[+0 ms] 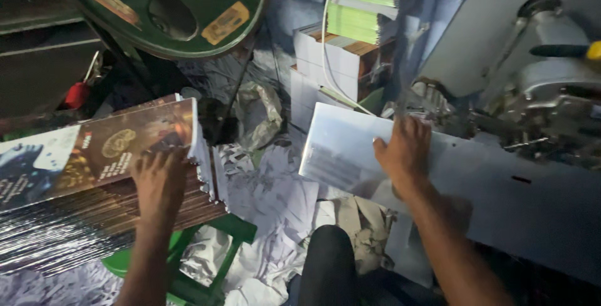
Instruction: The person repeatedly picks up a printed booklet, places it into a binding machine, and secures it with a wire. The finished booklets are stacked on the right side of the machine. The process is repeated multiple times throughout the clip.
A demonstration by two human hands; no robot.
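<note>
Meanwhile both hands press flat: left hand point(159, 181) on stacked covers point(94, 155), right hand point(405, 150) on white sheets point(341, 149).

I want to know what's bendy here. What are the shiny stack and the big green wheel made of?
The stack under the left hand looks like glossy printed card or paper: thin layered edges catch the light. The green wheel looks like painted metal, thick with cut-out holes.

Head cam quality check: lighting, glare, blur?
Head view: dim overall, corners near black; glare streaks on the glossy edges of the stack of printed covers; left hand and right hand soft but readable; white sheet is the brightest patch; machine at right slightly smeared.
</note>
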